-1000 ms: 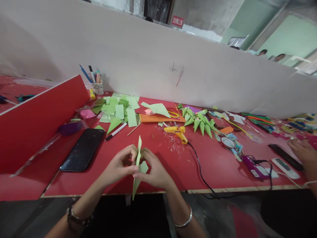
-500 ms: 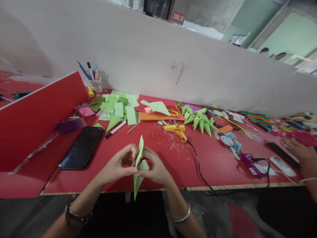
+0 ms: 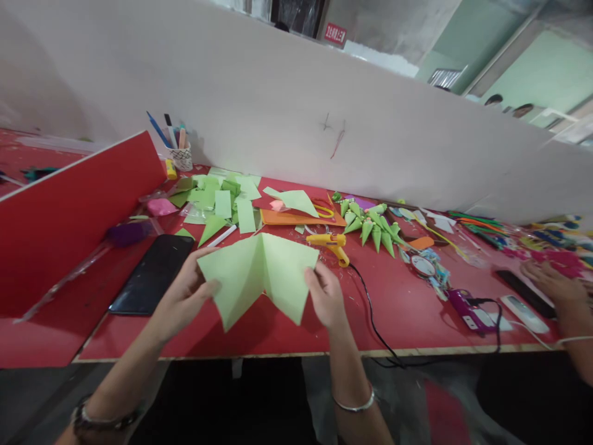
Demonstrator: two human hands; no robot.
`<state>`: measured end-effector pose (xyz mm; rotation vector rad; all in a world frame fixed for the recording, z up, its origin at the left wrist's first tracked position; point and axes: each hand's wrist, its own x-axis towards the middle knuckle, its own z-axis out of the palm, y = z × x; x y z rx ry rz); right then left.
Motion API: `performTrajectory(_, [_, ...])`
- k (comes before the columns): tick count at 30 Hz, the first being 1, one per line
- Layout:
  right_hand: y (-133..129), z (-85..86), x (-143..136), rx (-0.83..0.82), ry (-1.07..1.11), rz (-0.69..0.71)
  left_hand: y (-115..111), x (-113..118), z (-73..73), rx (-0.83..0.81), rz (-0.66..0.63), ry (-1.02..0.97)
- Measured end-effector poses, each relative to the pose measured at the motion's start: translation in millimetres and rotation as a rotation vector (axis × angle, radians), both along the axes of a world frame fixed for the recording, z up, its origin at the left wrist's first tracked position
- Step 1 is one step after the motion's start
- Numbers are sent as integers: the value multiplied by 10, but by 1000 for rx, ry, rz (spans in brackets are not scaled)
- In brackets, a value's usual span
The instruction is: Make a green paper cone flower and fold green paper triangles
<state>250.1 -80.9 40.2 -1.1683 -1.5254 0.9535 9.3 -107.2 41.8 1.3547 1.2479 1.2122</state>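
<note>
A sheet of light green paper point(image 3: 287, 272) is spread out above the red table, creased down its middle with the two halves angled like wings. My left hand point(image 3: 189, 290) pinches its left edge between thumb and fingers. At the right edge, my right hand point(image 3: 325, 293) grips the other half the same way. Just beyond the sheet lies a yellow glue gun point(image 3: 330, 244), its black cord running to the right. A black phone point(image 3: 152, 275) lies left of my left hand. The white marker point(image 3: 223, 235) is partly hidden behind the paper.
Green paper pieces point(image 3: 222, 201) are heaped at the back left, near a pen cup point(image 3: 180, 157). Folded green cones point(image 3: 373, 225) sit behind the glue gun. A purple power strip point(image 3: 470, 309) is on the right. Another person's hand point(image 3: 551, 281) works at the far right.
My hands have moved apart, opening the green paper from a narrow folded shape into a wide creased sheet. The other person's hand at the far right has shifted slightly.
</note>
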Motion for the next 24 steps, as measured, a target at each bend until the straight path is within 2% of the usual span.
performTrajectory(2, [21,31,149,-21,-21,-66,-25,-157,22,-9,18,68])
performTrajectory(6, [16,121,285,74,-154,-104,-36,-295,67,-51,-72,265])
performTrajectory(7, [11,148,282,126,-205,-110,-23,-282,77,-25,-49,363])
performTrajectory(11, [-22,284,171,376,-403,-84,51,-99,137,190,179,823])
performTrajectory(14, [-85,411,42,578,-536,24,80,65,224,330,181,965])
performTrajectory(16, [-154,491,-36,716,-605,109,87,137,297,410,155,984])
performTrajectory(17, [-193,523,-65,782,-631,148,89,156,333,427,102,960])
performTrajectory(20, [-285,568,-79,894,-661,218,106,163,409,420,-168,790])
performTrajectory(22, [-295,540,-24,846,-638,184,132,143,421,390,-255,709])
performTrajectory(24, [-256,456,63,693,-579,65,166,118,406,320,-215,691])
